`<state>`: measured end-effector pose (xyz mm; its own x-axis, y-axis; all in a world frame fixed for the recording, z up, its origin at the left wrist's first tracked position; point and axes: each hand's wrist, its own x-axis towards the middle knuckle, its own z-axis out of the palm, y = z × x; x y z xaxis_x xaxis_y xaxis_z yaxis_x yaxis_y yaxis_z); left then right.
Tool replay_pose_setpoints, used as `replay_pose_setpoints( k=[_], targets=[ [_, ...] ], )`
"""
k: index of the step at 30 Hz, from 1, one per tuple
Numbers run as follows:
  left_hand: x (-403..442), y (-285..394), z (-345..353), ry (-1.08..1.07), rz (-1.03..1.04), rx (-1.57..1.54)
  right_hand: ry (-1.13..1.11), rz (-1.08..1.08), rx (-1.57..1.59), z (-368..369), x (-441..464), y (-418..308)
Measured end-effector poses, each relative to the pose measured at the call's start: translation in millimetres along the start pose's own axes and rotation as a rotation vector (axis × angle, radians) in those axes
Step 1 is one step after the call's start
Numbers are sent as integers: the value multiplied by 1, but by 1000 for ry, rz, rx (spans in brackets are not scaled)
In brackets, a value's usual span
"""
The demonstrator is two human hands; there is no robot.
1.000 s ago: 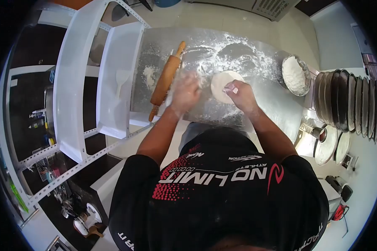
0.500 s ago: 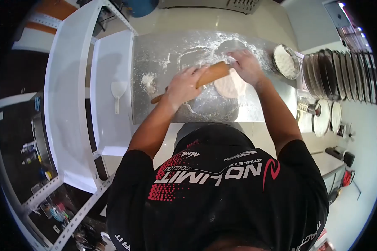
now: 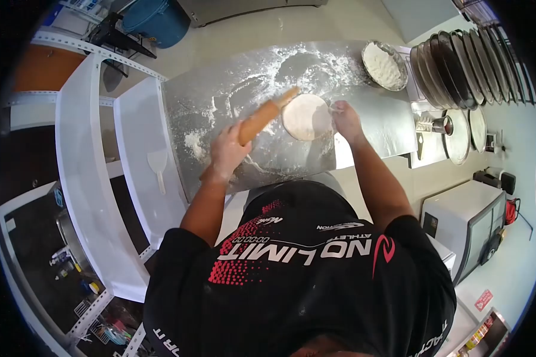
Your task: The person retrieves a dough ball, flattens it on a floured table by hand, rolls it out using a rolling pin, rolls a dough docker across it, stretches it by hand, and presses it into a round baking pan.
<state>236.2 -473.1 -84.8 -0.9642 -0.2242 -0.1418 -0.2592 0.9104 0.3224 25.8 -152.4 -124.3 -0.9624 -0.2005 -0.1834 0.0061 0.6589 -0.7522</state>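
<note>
My left hand (image 3: 228, 152) is wrapped round the wooden rolling pin (image 3: 259, 122), which slants across the steel table, its far handle close to the dough. A flat, round piece of dough (image 3: 307, 118) lies on the floured metal to the right of the pin. At the dough's right edge, my right hand (image 3: 346, 121) has its fingers closed, pinching the rim. The fingertips are small and partly hidden there. Loose flour (image 3: 195, 143) is scattered around the dough and at the table's left side.
A bowl of flour (image 3: 385, 65) stands at the table's far right corner. Beyond it is a row of round pans (image 3: 452, 68) on edge. A white shelf (image 3: 143, 143) holding a white scraper (image 3: 158, 169) adjoins the table's left side. A blue bin (image 3: 158, 24) stands behind.
The rolling pin has come off the dough toward the left, now in my left hand alone. My right hand has left the pin's far end and moved down to the dough's edge. The view has shifted.
</note>
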Motion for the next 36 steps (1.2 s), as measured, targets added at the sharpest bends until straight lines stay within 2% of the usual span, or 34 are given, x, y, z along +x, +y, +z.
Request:
replay_pose_setpoints(
  k=[2,3,7,8,12,13,17,18,22,28,33,36],
  targets=[
    [-8,-19,10,145,-242,-15,-143,3,33,24,19,15],
    [-9,-21,8,145,-247,-9,-148,1,39,25,21,7],
    [0,-27,-1,450,-30,59,-536,193,-32,9,31,-36],
    [2,-24,-3,451,-35,56,-538,192,-37,9,29,-41],
    [14,-3,-8,664,193,-350,-454,78,302,6,14,-60],
    [14,5,-5,668,191,-360,-452,77,292,2,11,-67],
    [22,31,3,443,143,-745,-373,-74,152,-14,5,-103],
    [21,31,3,444,144,-749,-372,-75,148,-18,3,-110],
    [34,40,-7,221,52,-901,-363,-279,-172,-51,-1,-143],
    [43,35,-11,40,-31,-899,-302,-255,-183,-61,-20,-164],
    [50,42,11,-76,-44,-1056,-327,-327,-216,-54,-32,-157],
    [58,49,41,-182,-282,-1681,-311,-202,175,-51,-34,-156]
  ],
)
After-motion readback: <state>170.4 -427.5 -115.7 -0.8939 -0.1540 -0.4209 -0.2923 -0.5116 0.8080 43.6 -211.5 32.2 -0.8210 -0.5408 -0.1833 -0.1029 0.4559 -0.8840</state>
